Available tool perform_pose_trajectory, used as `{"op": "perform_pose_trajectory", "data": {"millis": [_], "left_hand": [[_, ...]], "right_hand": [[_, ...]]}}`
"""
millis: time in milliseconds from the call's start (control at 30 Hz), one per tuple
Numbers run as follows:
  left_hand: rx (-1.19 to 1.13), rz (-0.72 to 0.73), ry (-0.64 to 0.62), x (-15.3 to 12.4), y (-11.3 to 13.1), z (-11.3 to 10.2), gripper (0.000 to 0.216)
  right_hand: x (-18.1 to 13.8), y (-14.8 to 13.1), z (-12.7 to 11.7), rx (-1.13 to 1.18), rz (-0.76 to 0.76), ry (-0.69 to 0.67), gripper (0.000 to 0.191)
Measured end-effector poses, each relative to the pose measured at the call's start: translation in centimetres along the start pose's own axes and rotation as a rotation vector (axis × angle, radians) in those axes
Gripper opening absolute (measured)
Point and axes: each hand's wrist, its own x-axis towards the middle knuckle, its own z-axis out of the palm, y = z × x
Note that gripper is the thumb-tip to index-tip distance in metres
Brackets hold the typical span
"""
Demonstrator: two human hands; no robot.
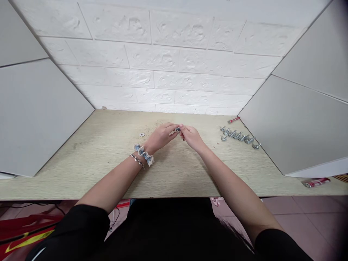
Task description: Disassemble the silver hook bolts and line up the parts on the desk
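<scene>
Through my feed, I have the left hand (pixel 163 135) and right hand (pixel 192 138) pinching a small, shiny silver metal fastener (pixel 177 129) between their fingertips. From it, a flat silver ring washer (pixel 140 135) lies at nine o'clock, silver metal bolts (pixel 237 136) at three.

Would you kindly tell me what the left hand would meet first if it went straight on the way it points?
The left hand would likely first meet the small metal part, then the right hand just beyond; exact contact is hard to judge.
</scene>
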Motion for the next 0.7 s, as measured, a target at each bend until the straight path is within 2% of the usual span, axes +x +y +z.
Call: {"op": "perform_pose_trajectory", "data": {"millis": [267, 367, 500, 700], "left_hand": [[0.006, -0.025, 0.057, 0.0, -0.7, 0.1, 0.021], [-0.015, -0.012, 0.046, 0.1, -0.4, -0.1, 0.020], [-0.055, -0.008, -0.008, 0.2, 0.1, -0.2, 0.020], [-0.299, -0.345, -0.052, 0.7, 0.5, -0.5, 0.018]], "right_hand": [[0.0, -0.1, 0.0, -0.012, -0.069, 0.010, 0.010], [0.0, -0.2, 0.0, -0.004, -0.068, 0.050, 0.013], [-0.2, -0.4, -0.1, -0.104, -0.066, 0.042, 0.036], [-0.4, -0.4, 0.0, -0.147, -0.072, 0.023, 0.035]]}}
